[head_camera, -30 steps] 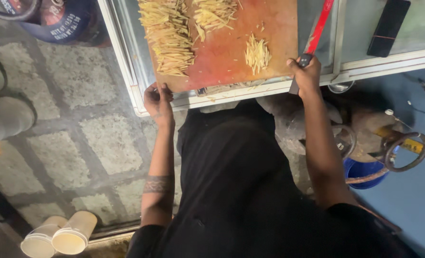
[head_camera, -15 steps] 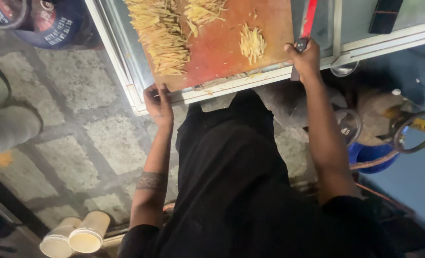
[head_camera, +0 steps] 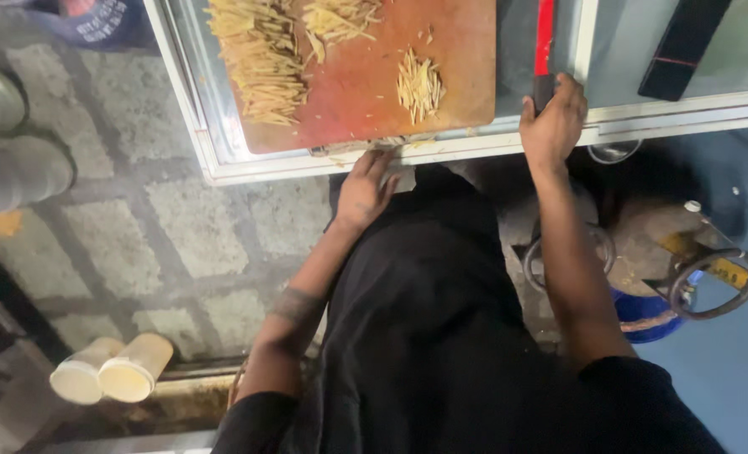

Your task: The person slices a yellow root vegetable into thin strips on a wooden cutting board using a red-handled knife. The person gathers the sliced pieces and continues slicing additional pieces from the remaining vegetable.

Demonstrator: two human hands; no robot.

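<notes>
Head view looks straight down at my two hands at the near edge of the counter (head_camera: 508,139). My right hand (head_camera: 552,124) is closed around the dark handle of a knife (head_camera: 544,38); my fingers wrap the grip and my knuckles face up. The knife lies on the counter just right of the cutting board (head_camera: 366,92), its red blade running straight away from me, tip toward the far side, so its long axis follows the board's right edge. The tip is cut off by the top of the picture.

My left hand (head_camera: 364,189) sits just below the counter's near rim, in front of the board's near edge. Its fingers are spread and loose, holding nothing, with the fingertips up by the rim.

On the reddish-brown board lie pale yellow cut strips: a long heap (head_camera: 260,59) along the left, a smaller heap (head_camera: 340,18) at the far side, and a little bundle (head_camera: 418,84) near the right, its strips pointing roughly away from me. A black flat object (head_camera: 683,46) lies tilted on the counter well right of the knife. Two paper cups (head_camera: 109,370) lie on the floor at lower left.
</notes>
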